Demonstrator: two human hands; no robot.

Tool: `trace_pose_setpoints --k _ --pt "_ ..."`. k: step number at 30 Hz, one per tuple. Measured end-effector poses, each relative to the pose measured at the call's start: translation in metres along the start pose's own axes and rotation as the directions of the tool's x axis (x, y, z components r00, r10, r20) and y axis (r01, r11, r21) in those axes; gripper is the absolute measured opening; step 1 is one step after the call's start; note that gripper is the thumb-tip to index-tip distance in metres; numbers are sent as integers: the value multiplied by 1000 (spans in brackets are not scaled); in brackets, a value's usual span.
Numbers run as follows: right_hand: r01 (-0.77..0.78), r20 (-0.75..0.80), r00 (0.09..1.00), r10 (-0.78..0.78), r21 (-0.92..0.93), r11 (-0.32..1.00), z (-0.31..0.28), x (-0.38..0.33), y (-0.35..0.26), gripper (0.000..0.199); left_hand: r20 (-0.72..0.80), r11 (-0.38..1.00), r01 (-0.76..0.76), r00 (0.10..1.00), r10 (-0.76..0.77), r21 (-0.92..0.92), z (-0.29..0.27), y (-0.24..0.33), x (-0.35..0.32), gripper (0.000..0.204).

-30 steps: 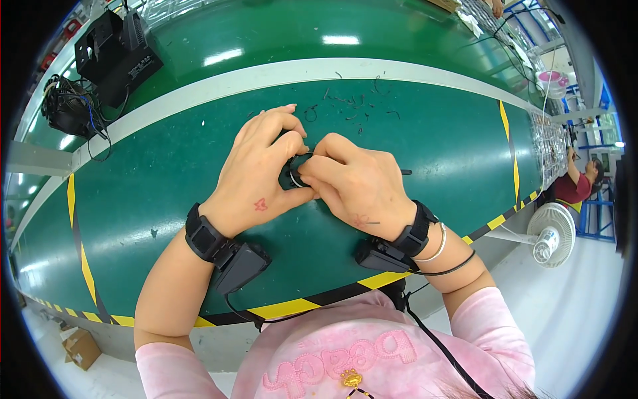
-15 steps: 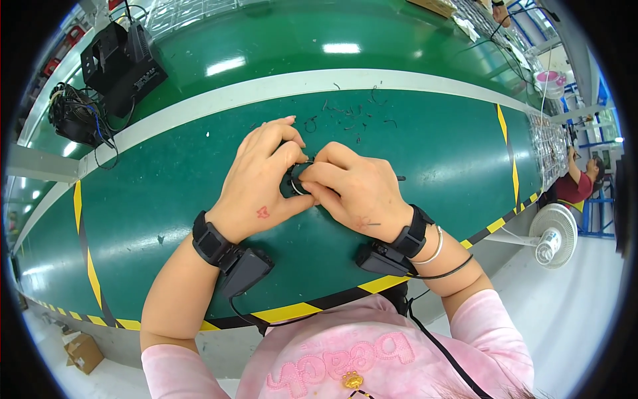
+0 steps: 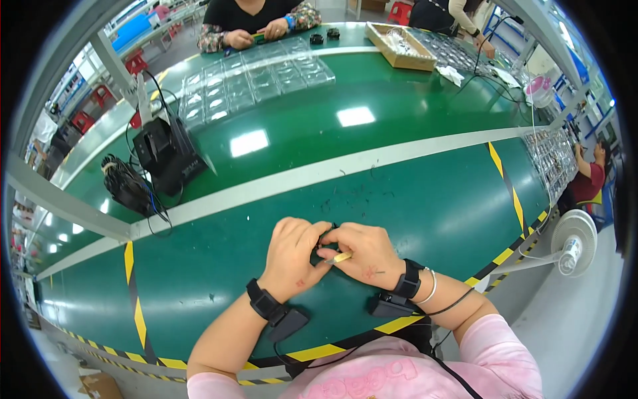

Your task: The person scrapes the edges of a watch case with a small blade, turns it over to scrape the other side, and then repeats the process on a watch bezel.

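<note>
My left hand is closed around a small black part, mostly hidden by the fingers. Close against it, my right hand also has its fingers closed. A small yellow tool with a thin metallic tip is in the right hand, its tip pointing at the left thumb. Its exact kind cannot be made out. Both hands are above the green bench mat. Thin black scraps lie scattered on the mat just beyond the hands.
Black devices with coiled cables stand at the far left. Clear plastic trays and a shallow cardboard box lie across the bench. A co-worker's hands work opposite. A white fan stands right.
The view has tipped up, bringing the co-worker and trays into sight. My hands stay together around the black part. The yellow tool now shows in my right hand.
</note>
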State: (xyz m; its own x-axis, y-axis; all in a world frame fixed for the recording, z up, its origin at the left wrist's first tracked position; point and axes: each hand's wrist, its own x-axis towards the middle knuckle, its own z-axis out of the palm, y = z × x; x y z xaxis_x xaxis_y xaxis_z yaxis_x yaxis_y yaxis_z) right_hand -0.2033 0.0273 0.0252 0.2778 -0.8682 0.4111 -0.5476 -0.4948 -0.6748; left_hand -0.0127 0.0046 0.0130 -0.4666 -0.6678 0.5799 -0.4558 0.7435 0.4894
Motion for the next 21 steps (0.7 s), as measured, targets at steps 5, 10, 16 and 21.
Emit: trace_pose_setpoints --k 5,10,16,21 --pt "8 1 1000 -8 6 1000 2 -2 4 15 6 999 -34 999 34 10 1 1 0 56" --pt "22 11 1000 -23 34 999 5 -2 9 12 -1 998 -52 999 52 30 1 1 1 57" --pt "56 -3 998 -56 151 987 5 -4 14 8 -1 997 -76 997 77 30 -1 5 1 57" --pt "67 -17 998 -65 167 984 2 -1 9 6 -20 998 -60 998 60 -26 1 4 0 56"
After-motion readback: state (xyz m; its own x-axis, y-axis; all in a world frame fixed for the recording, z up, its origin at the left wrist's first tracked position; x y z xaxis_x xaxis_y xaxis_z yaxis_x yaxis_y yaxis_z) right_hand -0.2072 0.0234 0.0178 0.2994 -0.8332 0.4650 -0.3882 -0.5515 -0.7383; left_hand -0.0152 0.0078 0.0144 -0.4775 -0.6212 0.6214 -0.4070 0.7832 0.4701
